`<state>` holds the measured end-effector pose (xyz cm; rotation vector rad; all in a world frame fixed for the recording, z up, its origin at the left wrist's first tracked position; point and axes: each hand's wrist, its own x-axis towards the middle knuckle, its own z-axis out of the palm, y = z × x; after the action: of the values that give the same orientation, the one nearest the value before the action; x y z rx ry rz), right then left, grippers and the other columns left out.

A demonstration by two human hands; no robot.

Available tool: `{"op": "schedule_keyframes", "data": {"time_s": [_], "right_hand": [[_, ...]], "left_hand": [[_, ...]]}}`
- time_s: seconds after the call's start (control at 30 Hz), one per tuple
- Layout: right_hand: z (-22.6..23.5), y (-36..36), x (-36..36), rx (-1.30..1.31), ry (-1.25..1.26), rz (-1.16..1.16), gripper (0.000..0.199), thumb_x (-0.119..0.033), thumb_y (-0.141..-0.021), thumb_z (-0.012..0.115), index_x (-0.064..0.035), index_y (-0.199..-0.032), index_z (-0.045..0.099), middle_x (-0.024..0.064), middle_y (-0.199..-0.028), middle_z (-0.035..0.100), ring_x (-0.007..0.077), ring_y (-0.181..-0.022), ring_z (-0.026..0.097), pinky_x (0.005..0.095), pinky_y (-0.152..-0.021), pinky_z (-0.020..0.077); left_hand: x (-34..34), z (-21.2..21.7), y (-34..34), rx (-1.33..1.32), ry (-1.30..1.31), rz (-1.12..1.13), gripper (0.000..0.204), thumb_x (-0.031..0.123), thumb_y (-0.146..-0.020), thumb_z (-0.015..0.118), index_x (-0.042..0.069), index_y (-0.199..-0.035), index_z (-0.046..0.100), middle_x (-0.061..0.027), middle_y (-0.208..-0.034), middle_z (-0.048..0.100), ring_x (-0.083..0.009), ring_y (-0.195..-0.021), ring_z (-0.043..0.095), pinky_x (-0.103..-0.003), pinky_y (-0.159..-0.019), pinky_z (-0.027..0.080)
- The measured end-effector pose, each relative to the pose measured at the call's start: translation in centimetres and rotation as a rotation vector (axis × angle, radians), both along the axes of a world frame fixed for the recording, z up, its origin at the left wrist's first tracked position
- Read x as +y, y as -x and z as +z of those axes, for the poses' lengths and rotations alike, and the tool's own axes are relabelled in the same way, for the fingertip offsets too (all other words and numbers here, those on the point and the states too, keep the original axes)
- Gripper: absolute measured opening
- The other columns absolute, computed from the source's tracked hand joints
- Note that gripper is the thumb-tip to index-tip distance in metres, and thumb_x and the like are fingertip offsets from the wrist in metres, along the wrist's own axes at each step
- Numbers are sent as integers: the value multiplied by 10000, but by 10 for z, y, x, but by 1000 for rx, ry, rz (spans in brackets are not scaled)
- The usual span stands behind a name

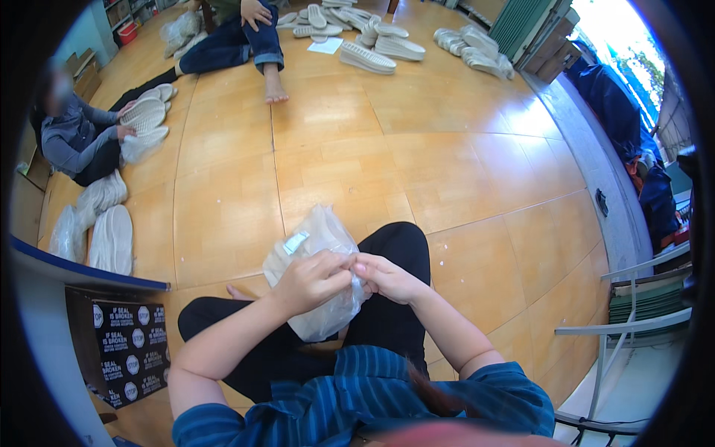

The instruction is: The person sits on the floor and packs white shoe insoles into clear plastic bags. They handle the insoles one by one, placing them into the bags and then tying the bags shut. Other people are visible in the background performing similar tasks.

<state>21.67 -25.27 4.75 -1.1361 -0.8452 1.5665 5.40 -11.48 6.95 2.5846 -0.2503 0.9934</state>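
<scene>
I sit on a wooden floor (pixel 320 141) with my legs in black trousers folded. A clear plastic bag (pixel 316 238) with pale shoe soles inside rests on my lap; a small white label is stuck near its top. My left hand (pixel 311 279) grips the bag's front, fingers pinched together. My right hand (pixel 386 277) meets it from the right, fingertips pinching the same fold of plastic.
A person in grey (pixel 74 138) sits at the left holding white soles (pixel 143 115). Another person's jeans-clad legs (pixel 238 45) stretch out at the top. Stacks of soles (pixel 369 56) lie at the back, bagged soles (pixel 104 235) at left. A black carton (pixel 123 354) stands beside me, metal frames (pixel 633 320) to my right.
</scene>
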Motion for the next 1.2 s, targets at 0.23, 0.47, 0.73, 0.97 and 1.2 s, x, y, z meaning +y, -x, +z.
{"op": "schedule_keyframes", "data": {"time_s": [0.23, 0.47, 0.73, 0.97, 1.2], "right_hand": [[31, -13, 3, -1070, -654, -65, 274, -263, -884, 702, -41, -770, 589, 78, -935, 505, 244, -842, 521, 353, -743, 449], [-11, -38, -14, -1182, -387, -7, 331, -308, -886, 680, -36, -736, 564, 78, -810, 517, 268, -802, 522, 369, -690, 431], [-11, -29, -30, -1185, -267, -67, 367, -304, -866, 713, -45, -660, 555, 76, -612, 502, 264, -588, 513, 372, -546, 398], [59, 17, -18, -1225, -673, 23, 226, -237, -791, 783, -106, -680, 637, 47, -583, 545, 222, -527, 552, 347, -487, 420], [50, 22, 21, -1077, -506, -157, 250, -290, -905, 665, -57, -834, 608, 109, -738, 599, 308, -712, 613, 353, -661, 493]], "left_hand": [[12, 3, 26, 43, -153, 86, 221, 186, -703, 758, 101, -787, 573, -34, -954, 548, -233, -899, 547, -374, -791, 470], [16, 0, 90, 393, 51, 177, 205, 189, -794, 750, 70, -730, 596, -42, -926, 569, -256, -905, 539, -388, -826, 434], [4, 8, 76, 376, 599, -116, 230, 212, -934, 639, 26, -803, 672, -77, -1013, 646, -226, -1037, 586, -375, -914, 437], [-27, -5, 34, 405, 752, -153, 276, 194, -868, 713, 42, -940, 494, -101, -847, 553, -264, -843, 593, -376, -770, 480], [-28, -11, 34, 349, 716, 79, 287, 236, -916, 660, 44, -940, 449, -153, -818, 540, -378, -762, 574, -395, -701, 461]]}}
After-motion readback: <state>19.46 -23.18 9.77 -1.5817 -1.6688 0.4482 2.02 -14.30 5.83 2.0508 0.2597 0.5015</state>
